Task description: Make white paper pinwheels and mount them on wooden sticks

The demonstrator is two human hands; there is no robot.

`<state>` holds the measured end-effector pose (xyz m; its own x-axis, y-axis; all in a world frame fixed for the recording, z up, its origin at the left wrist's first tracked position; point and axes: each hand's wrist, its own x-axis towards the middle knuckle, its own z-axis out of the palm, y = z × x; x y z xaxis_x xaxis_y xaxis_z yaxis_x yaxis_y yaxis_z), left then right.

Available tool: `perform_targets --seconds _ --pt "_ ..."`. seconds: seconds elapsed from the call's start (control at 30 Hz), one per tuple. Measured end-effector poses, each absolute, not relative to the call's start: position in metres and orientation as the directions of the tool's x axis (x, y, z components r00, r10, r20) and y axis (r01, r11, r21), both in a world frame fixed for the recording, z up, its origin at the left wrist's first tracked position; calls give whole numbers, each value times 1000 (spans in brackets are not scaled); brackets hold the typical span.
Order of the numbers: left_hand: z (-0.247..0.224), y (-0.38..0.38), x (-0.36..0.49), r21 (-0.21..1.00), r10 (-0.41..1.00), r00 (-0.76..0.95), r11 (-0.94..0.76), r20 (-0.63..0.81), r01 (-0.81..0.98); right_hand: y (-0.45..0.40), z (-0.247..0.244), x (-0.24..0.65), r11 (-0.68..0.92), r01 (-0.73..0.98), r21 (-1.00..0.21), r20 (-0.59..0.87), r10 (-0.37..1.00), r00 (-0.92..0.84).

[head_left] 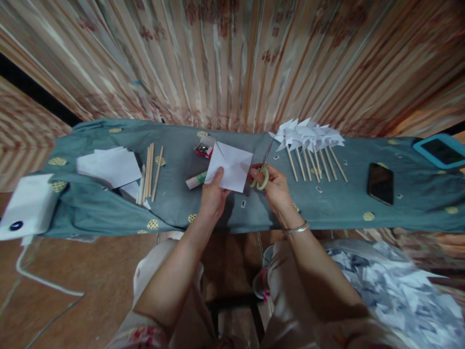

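My left hand point(214, 194) pinches a square of white paper point(234, 167) by its lower left side, thumb on top. Faint crease or cut lines run from the paper's corners. In my right hand point(275, 189) is a pair of scissors point(264, 178) with pale green handles, its blades pointing up and away beside the paper's right edge. Behind the paper's left side lie a glue stick point(196, 181) and a small red and white box point(205, 146) of shiny metal pieces. Several white paper pinwheels point(308, 134) on wooden sticks lie in a row to the right.
Loose wooden sticks point(148, 172) and a stack of white paper point(109, 167) lie on the left of the green cloth point(178, 203). A white device point(27, 206) with a cable stands at the far left. A phone point(380, 183) and a blue-framed tablet point(441, 151) lie at right. Paper pieces point(395, 286) are heaped below right.
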<state>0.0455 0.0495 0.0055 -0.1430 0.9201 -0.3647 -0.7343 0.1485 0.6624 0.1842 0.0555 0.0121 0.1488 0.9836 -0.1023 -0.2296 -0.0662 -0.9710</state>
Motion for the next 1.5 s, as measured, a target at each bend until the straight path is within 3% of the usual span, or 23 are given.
perform_targets --seconds 0.13,0.47,0.7,1.03,1.33,1.5 --pt "4 52 37 643 914 -147 145 -378 -752 46 14 189 -184 -230 -956 -204 977 67" --pt "4 47 30 669 918 -137 163 -372 -725 20 4 189 -329 -203 -922 -294 938 -184" --pt "4 42 36 677 919 -155 146 -363 -721 15 6 184 -359 -200 -912 -342 933 -114" --pt "8 46 46 704 943 -139 123 -303 -700 14 13 180 -251 -246 -936 -243 968 -61" --pt "51 43 41 618 899 -174 126 -401 -776 27 10 175 -230 -341 -911 -212 973 -90" --pt "72 48 35 594 915 -143 121 -378 -795 30 4 173 -255 -360 -897 -225 966 -125"
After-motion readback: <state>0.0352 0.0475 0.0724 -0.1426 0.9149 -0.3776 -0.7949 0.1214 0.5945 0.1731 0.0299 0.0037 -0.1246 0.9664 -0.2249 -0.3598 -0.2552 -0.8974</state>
